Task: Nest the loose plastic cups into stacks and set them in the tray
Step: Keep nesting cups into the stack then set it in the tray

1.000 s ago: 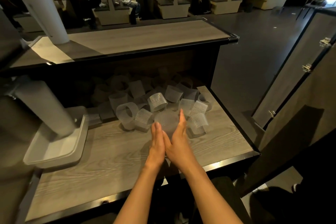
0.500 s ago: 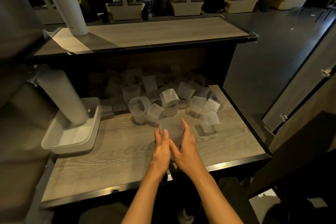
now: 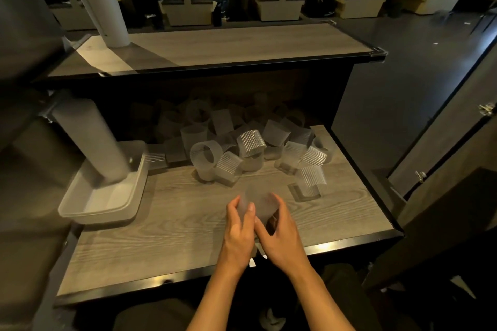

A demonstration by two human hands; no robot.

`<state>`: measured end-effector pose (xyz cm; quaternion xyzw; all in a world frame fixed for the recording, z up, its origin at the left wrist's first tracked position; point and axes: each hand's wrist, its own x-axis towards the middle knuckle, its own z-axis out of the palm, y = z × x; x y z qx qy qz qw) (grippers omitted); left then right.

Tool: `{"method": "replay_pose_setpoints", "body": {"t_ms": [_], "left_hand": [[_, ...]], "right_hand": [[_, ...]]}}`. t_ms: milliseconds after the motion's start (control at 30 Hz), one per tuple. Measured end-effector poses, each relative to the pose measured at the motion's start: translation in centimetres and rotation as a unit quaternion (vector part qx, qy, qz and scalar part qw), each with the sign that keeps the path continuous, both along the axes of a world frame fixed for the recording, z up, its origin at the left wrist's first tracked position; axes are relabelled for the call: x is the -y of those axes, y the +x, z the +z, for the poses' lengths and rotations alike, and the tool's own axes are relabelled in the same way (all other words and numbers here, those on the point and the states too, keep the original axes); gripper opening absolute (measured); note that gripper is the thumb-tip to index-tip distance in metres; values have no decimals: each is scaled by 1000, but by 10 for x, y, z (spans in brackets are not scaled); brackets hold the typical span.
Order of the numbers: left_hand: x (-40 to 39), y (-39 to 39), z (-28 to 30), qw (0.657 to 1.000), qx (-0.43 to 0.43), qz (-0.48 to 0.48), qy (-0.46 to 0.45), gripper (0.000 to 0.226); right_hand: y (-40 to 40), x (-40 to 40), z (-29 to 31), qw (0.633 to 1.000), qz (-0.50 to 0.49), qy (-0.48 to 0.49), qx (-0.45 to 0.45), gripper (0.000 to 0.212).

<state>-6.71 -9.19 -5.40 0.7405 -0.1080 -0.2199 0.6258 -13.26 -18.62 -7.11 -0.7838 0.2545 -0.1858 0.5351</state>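
Note:
A frosted plastic cup (image 3: 257, 203) is held above the wooden shelf between both hands. My left hand (image 3: 239, 228) grips its left side with the thumb over the rim. My right hand (image 3: 282, 231) curls round its right side. A heap of loose clear cups (image 3: 252, 142), some ribbed, lies at the back of the shelf, reaching into the shadow. One ribbed cup (image 3: 309, 183) lies apart at the right. A white tray (image 3: 107, 209) stands at the shelf's left, with a tall stack of nested cups (image 3: 91, 142) leaning in it.
The wooden shelf (image 3: 174, 244) has a dark metal front edge. An upper counter (image 3: 228, 48) overhangs the back, with a white column (image 3: 107, 8) on it. A dark cabinet door (image 3: 443, 142) stands open at the right. People sit at tables far behind.
Both hands have drawn back from the heap toward the front edge, taking the frosted cup with them. Their fingers have closed round it. The camera has shifted slightly.

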Motion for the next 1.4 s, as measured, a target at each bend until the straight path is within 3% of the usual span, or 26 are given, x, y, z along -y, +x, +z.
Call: {"method": "replay_pose_setpoints", "body": {"t_ms": [133, 267, 367, 467, 633, 767, 1000, 1400], "left_hand": [[1, 3, -1, 998, 26, -34, 42, 71], [-2, 10, -10, 997, 37, -10, 65, 60], [-6, 19, -20, 996, -6, 38, 76, 45], [-14, 24, -14, 998, -44, 29, 20, 42], [-37, 41, 11, 995, 24, 76, -66, 48], [-52, 76, 32, 987, 87, 127, -45, 45], [-53, 138, 44, 985, 128, 117, -20, 46], [-32, 163, 37, 997, 59, 37, -46, 44]], "right_hand": [[2, -3, 4, 1000, 16, 0, -21, 89], [8, -4, -1, 997, 53, -6, -55, 95], [15, 0, -18, 995, 71, 6, -67, 97], [23, -6, -12, 994, 91, 4, -68, 98], [54, -22, 24, 993, 95, -44, -51, 80], [93, -37, 60, 983, 133, -125, -37, 83], [153, -34, 82, 953, 160, -245, -75, 87], [172, -10, 72, 968, 177, -161, -80, 83]]}}
